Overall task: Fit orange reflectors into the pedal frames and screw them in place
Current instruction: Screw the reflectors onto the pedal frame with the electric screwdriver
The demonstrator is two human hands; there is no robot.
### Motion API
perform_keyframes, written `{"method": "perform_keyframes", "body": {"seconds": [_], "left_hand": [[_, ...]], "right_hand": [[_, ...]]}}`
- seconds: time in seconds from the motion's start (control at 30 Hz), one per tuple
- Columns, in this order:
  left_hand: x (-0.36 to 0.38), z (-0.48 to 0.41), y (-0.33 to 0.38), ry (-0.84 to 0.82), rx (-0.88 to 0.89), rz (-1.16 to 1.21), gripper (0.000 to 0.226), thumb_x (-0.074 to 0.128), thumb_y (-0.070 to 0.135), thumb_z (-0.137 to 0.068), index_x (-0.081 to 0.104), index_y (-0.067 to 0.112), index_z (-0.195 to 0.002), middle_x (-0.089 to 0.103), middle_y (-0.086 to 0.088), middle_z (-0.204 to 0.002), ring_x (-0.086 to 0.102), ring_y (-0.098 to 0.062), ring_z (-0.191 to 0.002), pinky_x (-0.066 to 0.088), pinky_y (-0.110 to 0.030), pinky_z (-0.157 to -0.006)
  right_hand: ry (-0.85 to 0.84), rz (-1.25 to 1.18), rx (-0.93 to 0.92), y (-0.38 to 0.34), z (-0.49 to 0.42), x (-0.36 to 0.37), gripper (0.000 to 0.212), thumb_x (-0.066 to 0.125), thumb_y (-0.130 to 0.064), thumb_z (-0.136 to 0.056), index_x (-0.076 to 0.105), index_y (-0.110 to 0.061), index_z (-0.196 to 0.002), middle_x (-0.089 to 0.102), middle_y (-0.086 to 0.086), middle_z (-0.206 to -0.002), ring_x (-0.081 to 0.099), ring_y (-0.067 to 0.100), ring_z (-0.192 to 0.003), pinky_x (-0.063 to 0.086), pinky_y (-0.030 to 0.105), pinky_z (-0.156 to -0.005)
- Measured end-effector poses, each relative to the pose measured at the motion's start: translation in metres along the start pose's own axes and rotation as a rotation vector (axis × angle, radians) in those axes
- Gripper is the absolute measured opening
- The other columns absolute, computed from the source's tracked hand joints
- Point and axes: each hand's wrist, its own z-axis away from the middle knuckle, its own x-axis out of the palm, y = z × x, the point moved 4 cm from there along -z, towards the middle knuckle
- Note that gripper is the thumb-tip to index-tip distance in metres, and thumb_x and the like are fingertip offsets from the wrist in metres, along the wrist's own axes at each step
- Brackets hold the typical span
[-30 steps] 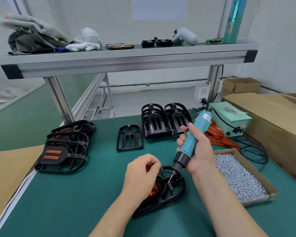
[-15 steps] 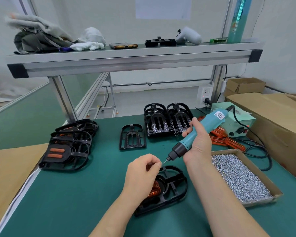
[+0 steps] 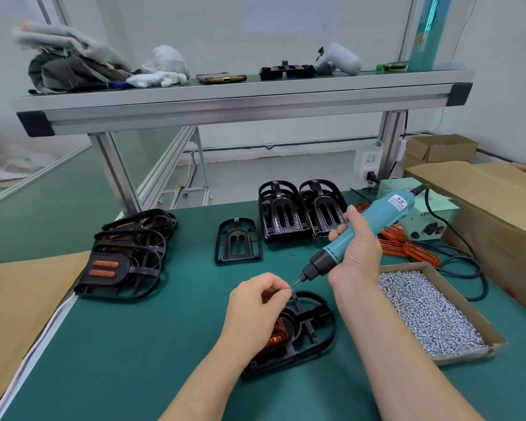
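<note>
Orange reflector (image 3: 276, 337) half hidden, left hand (image 3: 257, 308) covering

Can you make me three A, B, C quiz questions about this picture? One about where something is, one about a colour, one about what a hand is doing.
1. Where is the box of screws? A on the shelf; B right of the nearest pedal frame; C on the floor.
2. What colour is the electric screwdriver? A red; B yellow; C teal.
3. What is the right hand doing? A gripping the screwdriver; B lying flat; C waving.
Answers: 1 B, it lies just right of that frame; 2 C, its body is teal; 3 A, it wraps round the tool's body.
</note>
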Motion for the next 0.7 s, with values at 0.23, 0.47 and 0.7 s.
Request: {"method": "perform_keyframes", "body": {"seconds": [0.23,0.47,0.7], "left_hand": [[-0.0007,0.0011,-0.0028,0.005,-0.021,0.033,0.022,0.068,0.016,-0.09,0.068,0.03,-0.072,0.067,0.017,-0.069,0.057,0.001,-0.065,0.042,-0.015,-0.066],[-0.0001,0.0005,-0.0041,0.014,-0.027,0.03,0.024,0.069,0.017,-0.089,0.067,0.032,-0.07,0.066,0.018,-0.068,0.056,0.002,-0.064,0.04,-0.011,-0.063],[-0.0004,0.0006,-0.0041,0.024,-0.03,0.043,0.023,0.069,0.015,-0.088,0.068,0.031,-0.071,0.067,0.017,-0.068,0.056,0.002,-0.064,0.04,-0.011,-0.063]], "right_hand": [[0.001,-0.025,0.007,-0.001,0.003,0.0005,0.037,0.079,-0.022,-0.084,0.061,-0.013,-0.115,0.057,-0.003,-0.065,0.055,0.008,-0.05,0.051,0.02,-0.051],[-0.018,-0.017,-0.009,-0.0002,0.0055,0.0025,0.036,0.078,-0.022,-0.084,0.06,-0.013,-0.114,0.055,-0.004,-0.063,0.054,0.008,-0.049,0.05,0.019,-0.05],[-0.022,-0.015,-0.026,-0.0022,0.0044,0.0034,0.031,0.077,-0.02,-0.085,0.059,-0.013,-0.109,0.055,-0.005,-0.059,0.052,0.008,-0.047,0.049,0.021,-0.049]]}}
